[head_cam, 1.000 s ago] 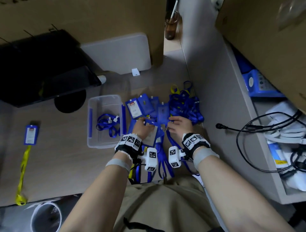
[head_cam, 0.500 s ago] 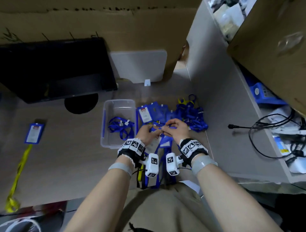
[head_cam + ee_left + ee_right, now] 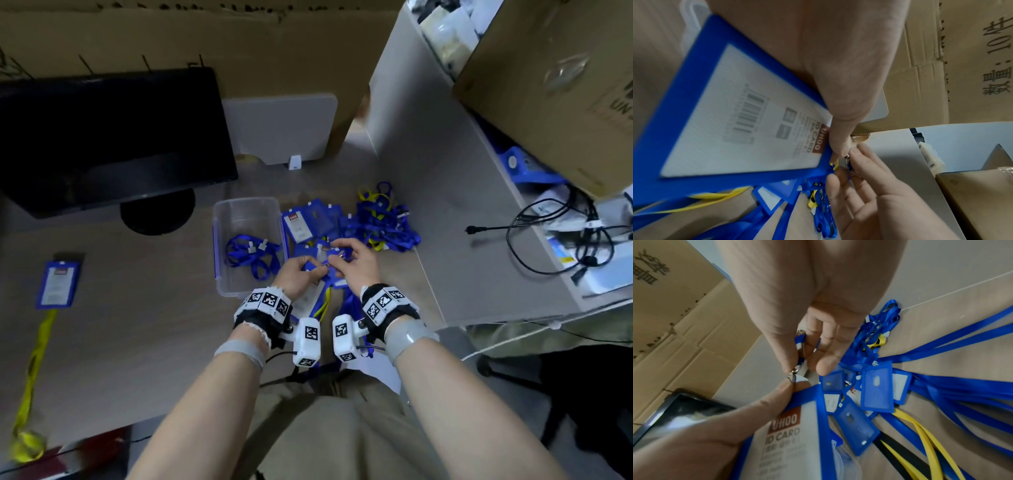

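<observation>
My left hand (image 3: 310, 272) (image 3: 840, 146) pinches the top edge of a blue ID card holder (image 3: 731, 113) (image 3: 797, 434) with a white "UHOO ID CARD" insert, tilted above the desk. My right hand (image 3: 342, 262) (image 3: 799, 368) pinches the small metal clip (image 3: 794, 372) of a blue lanyard strap (image 3: 800, 340), right at the holder's top slot. The fingertips of both hands meet there. In the head view the hands hide most of the holder and the clip.
A clear plastic box (image 3: 246, 205) holding blue lanyards stands left of the hands. More blue card holders (image 3: 308, 222) and a lanyard pile (image 3: 383, 222) lie behind. A black monitor (image 3: 102, 137) is at far left, a badge on a yellow lanyard (image 3: 58, 281) left, cables (image 3: 565, 240) right.
My hands have drawn together from resting apart on the pile. Their fingertips now meet at the clip and the holder's top. The head view has tilted upward.
</observation>
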`<state>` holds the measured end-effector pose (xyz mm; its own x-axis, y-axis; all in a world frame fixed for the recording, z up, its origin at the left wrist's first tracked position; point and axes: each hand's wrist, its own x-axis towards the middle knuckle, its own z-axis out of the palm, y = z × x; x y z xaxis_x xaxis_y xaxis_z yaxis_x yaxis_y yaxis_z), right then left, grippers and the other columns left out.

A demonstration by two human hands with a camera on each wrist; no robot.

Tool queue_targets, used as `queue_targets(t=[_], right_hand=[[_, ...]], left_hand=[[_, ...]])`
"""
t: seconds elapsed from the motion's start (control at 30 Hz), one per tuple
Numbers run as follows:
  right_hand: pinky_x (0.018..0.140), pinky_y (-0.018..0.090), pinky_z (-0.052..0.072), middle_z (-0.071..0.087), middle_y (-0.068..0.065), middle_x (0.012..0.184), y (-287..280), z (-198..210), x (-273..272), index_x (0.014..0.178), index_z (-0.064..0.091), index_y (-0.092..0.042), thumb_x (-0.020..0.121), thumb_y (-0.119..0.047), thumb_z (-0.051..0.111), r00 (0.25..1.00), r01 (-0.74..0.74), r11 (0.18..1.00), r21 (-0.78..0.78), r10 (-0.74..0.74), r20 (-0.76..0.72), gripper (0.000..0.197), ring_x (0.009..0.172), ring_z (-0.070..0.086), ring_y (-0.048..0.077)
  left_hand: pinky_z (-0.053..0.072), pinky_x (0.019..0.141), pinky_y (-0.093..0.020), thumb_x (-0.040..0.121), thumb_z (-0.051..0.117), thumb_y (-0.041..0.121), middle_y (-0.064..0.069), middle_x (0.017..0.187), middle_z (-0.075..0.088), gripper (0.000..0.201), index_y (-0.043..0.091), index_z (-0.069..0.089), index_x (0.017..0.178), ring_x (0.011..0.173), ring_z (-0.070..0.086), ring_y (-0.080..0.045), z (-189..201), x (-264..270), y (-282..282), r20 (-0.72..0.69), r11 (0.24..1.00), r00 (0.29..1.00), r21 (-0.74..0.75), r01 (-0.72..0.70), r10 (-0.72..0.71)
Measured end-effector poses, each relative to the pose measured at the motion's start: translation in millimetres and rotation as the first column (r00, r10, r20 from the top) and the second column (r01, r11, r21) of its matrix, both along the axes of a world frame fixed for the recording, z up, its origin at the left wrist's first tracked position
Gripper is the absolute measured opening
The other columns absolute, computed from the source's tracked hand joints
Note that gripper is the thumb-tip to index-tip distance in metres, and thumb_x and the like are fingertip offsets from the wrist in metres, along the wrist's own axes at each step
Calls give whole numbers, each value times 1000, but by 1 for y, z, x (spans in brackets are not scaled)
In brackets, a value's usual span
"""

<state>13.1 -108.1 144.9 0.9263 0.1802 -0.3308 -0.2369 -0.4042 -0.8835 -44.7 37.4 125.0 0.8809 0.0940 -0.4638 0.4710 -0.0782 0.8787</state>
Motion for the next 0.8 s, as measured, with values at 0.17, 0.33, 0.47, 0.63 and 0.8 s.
queue_targets(t=[0.17,0.33,0.47,0.63,0.8], right_hand=[[95,38,49,67,0,116,-10,-18,0,105,69,-32,88,-51,51,984,-48,990,-131,24,-179,31,106,62,21],[80,24,44,66,13,120,-50,-33,23,124,66,-9,92,-4,49,986,-63,933,-354,2,-168,37,107,62,33],[62,31,41,60,14,70,-77,-51,42,86,72,5,76,-8,68,966,-231,850,-473,142,-217,17,66,53,26],[60,30,38,53,4,61,-93,-66,57,69,57,-11,75,-41,69,983,-159,835,-527,82,-167,33,64,51,27],[82,37,55,66,8,107,-99,-67,67,97,69,-19,68,-48,64,975,-223,786,-577,167,-149,41,91,64,28]], left_hand=[[52,87,-37,91,66,27,-10,92,74,16,14,66,81,85,66,-19,12,-4,-7,-29,998,997,-3,-71,70],[53,78,-26,93,63,15,-8,85,68,12,13,65,82,78,62,-18,30,-4,-2,-70,876,894,-180,-448,443],[54,74,-32,91,65,20,-10,91,71,11,12,67,99,78,66,-20,39,3,-11,-76,748,776,-223,-625,626],[54,88,-46,83,70,31,-11,95,73,5,27,72,81,87,67,-26,47,10,-34,-16,633,645,-177,-754,764],[54,81,-40,89,66,25,-5,84,71,7,18,68,88,79,64,-23,55,4,-40,-8,588,598,-167,-791,802]])
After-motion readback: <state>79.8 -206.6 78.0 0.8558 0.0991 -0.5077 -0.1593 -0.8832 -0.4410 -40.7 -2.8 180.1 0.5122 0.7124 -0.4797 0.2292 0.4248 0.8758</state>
